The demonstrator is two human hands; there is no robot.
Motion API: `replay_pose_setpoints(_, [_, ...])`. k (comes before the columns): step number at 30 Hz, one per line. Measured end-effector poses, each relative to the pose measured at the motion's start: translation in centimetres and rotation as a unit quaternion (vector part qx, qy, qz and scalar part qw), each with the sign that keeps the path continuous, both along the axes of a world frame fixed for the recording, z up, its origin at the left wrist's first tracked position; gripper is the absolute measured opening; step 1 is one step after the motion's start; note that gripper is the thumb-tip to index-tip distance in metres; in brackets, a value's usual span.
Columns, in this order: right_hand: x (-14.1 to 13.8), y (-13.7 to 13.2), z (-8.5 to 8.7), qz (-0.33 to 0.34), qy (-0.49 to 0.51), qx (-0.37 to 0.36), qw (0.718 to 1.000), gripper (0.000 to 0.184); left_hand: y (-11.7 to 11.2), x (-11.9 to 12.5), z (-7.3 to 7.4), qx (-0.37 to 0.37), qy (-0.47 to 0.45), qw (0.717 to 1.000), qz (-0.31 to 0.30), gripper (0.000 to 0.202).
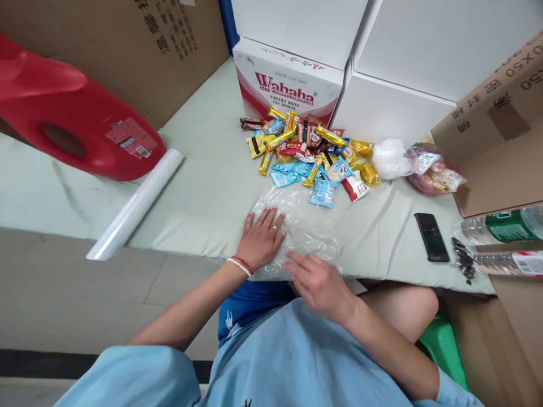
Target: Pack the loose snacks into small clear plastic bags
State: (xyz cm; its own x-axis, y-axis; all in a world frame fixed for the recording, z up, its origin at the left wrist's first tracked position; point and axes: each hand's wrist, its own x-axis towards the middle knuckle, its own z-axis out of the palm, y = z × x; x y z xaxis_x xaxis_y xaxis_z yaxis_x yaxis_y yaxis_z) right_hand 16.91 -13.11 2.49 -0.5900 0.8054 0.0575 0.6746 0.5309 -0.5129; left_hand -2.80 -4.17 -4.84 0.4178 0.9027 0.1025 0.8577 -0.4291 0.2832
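Light-blue shirt (305,362) cloth lies nearest the camera, below the fingers. Under and around them spreads one long table (207,181) in pale green cloth, with a tiled floor (85,299) down to their left. Well beyond them stand white boxes (403,45), four by the visible seams, one printed "Wahaha". Two brown cartons flank the table: a left carton (186,73) beyond the fingers and a right carton (479,130) far to their right. One red container (93,130) leans in well left of the left fingers; one green stool (445,345) shows low to the right. One white roll (136,206) lies between container and fingers.

Directly under the left fingers is one clear plastic sheet or bag (309,226); the left hand (262,240) lies flat on it, fingers slightly spread. The right hand (324,285) is blurred, its fingers bent at the plastic's near part; whether they pinch it I cannot tell. Just beyond the fingers sits one heap of wrapped snacks (297,135), too overlapped to count, with two knotted bags (391,158) at its right. Farther right lie two bottles (504,226) and one phone (431,237). Two bracelets (238,267) circle the left wrist.
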Motion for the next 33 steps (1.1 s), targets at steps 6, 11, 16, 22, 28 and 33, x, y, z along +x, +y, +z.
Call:
replay_pose_setpoints(6, [3.4, 5.6, -3.5, -0.083, -0.117, 0.047, 0.989, 0.050, -0.1, -1.6, 0.1, 0.010, -0.004, 1.000, 0.026, 0.062])
replay_pose_setpoints(11, [7.6, 7.9, -4.3, -0.061, -0.125, -0.001, 0.990, 0.047, 0.1, -3.8, -0.1, 0.006, -0.004, 0.999, 0.035, 0.067])
replay_pose_setpoints(16, [9.7, 14.2, -0.1, -0.090, -0.120, 0.034, 0.988, 0.035, 0.2, -3.9, 0.1, -0.002, -0.003, 1.000, 0.027, 0.065])
replay_pose_setpoints(22, [7.8, 28.8, 3.8, -0.128, -0.227, 0.170, 0.950, 0.036, 0.4, -4.0, -0.1, 0.005, 0.003, 1.000, 0.020, 0.062])
replay_pose_setpoints(28, [4.4, 40.0, 4.5, 0.055, -0.324, 0.165, 0.930, 0.086, 0.4, -4.1, -0.3, 0.017, 0.009, 0.999, 0.028, 0.062])
replay_pose_setpoints(33, [5.6, 40.8, 3.8, 0.028, -0.386, 0.174, 0.905, 0.077, 0.3, -4.3, -0.3, 0.030, 0.001, 0.999, 0.027, 0.059])
